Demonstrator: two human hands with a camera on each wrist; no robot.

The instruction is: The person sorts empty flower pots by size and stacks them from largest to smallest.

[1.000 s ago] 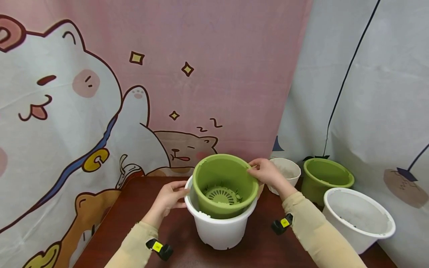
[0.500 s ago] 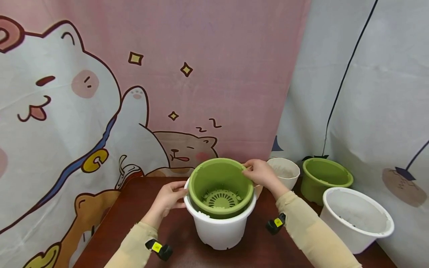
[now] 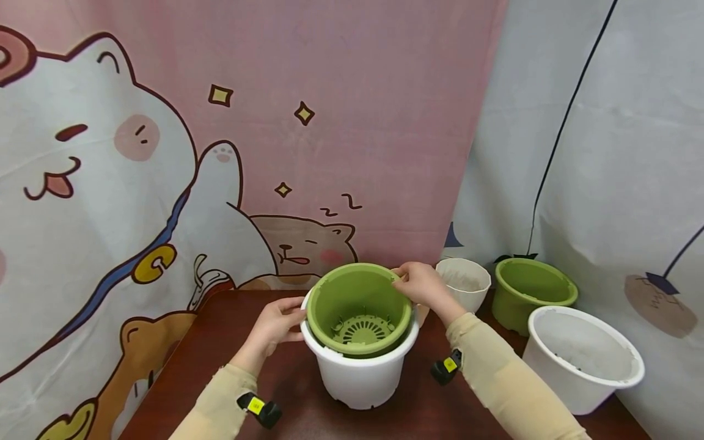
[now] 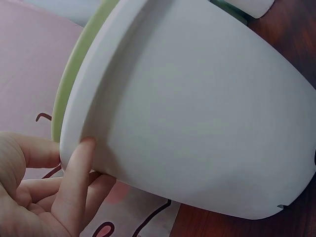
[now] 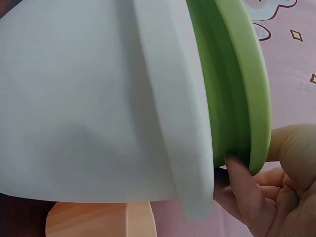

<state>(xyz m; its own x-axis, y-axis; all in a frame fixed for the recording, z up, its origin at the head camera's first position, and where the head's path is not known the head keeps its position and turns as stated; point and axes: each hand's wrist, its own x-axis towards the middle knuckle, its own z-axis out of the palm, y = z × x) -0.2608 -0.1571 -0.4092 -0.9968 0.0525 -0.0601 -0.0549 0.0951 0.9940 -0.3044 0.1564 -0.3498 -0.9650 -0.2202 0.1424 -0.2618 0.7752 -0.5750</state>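
Note:
A green plastic flowerpot (image 3: pixel 360 287) with a slotted bottom sits tilted inside a larger white flowerpot (image 3: pixel 360 382), its rim standing above the white one. My left hand (image 3: pixel 275 327) pinches the white pot's rim on the left side; in the left wrist view the fingertips (image 4: pixel 87 143) press under that rim. On the other side my right hand (image 3: pixel 426 286) grips the green pot's rim between thumb and fingers, as the right wrist view shows a fingertip (image 5: pixel 237 168) beneath the green lip. The green pot's lower outside is hidden within the white pot.
An orange pot (image 5: pixel 98 219) shows partly behind the white one. At the right of the dark red table (image 3: pixel 225 342) stand a small cream pot (image 3: pixel 467 299), another green pot (image 3: pixel 511 305) and another white pot (image 3: pixel 566 373). A printed curtain (image 3: pixel 374 122) hangs behind.
The green pot has sunk lower into the white pot and shifted slightly left, with my right hand moving down and left along with it. My left hand has stayed at the white rim.

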